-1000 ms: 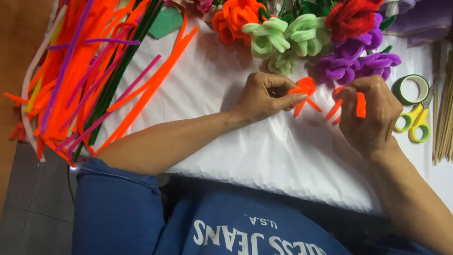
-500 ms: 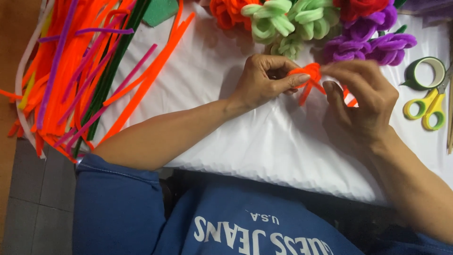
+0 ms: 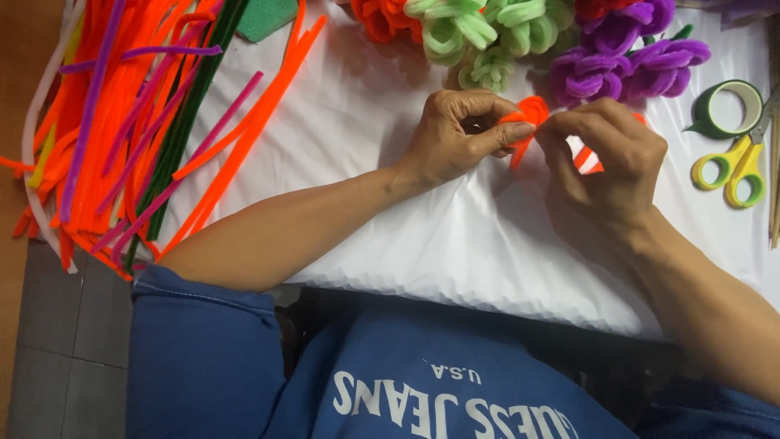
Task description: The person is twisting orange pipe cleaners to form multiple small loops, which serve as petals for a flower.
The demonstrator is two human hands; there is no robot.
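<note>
Orange pipe cleaner (image 3: 530, 114): partly curled into a loop, tails still straight, held above the white cloth (image 3: 455, 236). Left hand (image 3: 455, 138) pinched the loop between thumb and forefinger; right hand (image 3: 605, 154) pinched its free end. Finished chenille flowers (image 3: 520, 32) lay just behind. Loose pipe cleaners (image 3: 122, 122) at left; scissors (image 3: 735, 167) and green tape roll (image 3: 727, 110) at right. Nothing obstructed the hands.

Scissors (image 3: 735, 167), tape roll (image 3: 729, 107), purple flowers (image 3: 621, 61).
</note>
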